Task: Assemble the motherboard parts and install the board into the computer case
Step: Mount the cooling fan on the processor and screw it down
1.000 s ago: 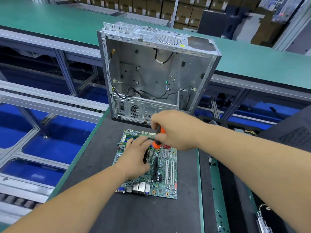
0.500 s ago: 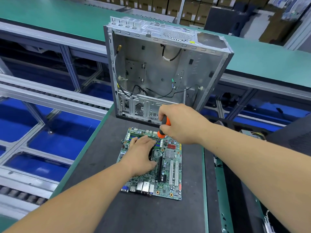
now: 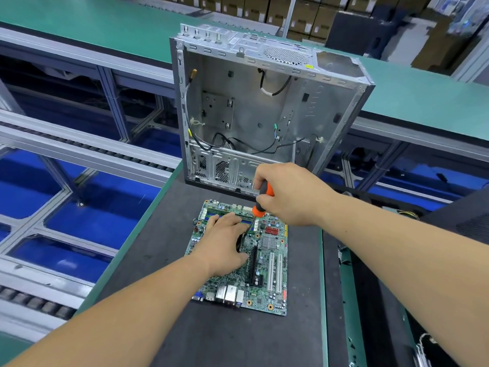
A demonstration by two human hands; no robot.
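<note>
Gripping an orange-and-black screwdriver, the right hand has its fingers curled tight round the handle, with the thin shaft slanting down and to the left from below the fist. The tip comes down on the motherboard right beside the fingertips of the left hand; whether it sits in a screw cannot be told. The left hand lies flat on the board, palm down, fingers nearly straight and spread a little, pressing on a dark part of which only an edge shows between the thumb and the forefinger. What that part is stays mostly hidden under the palm.

The green motherboard lies flat on a dark grey mat, its port block on the edge nearest the person, below the left wrist, and its white slots to the right of the left thumb. Beyond the fingertips of both hands, the computer case stands upright at the far end of the mat, open side toward the person, with loose black cables hanging inside it. The case is apart from the board, just past the right knuckles. Left of the left hand, beyond the mat's green edge, runs a roller conveyor over blue flooring.
</note>
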